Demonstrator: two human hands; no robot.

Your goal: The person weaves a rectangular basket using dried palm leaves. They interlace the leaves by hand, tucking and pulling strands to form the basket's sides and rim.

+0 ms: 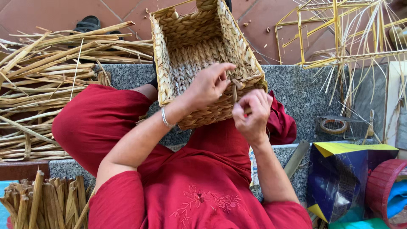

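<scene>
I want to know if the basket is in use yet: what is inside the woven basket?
The woven basket shows only its own braided floor and walls; the near corner is hidden by the left hand.

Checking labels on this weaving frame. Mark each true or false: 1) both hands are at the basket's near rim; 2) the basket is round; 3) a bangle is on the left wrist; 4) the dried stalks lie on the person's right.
1) True: the left hand and right hand work a strand at the near rim of the woven basket.
2) False: it is rectangular.
3) True: a silver bangle sits on the left wrist.
4) False: the dried stalks lie on the person's left; a yellow stick frame stands on the right.
</scene>
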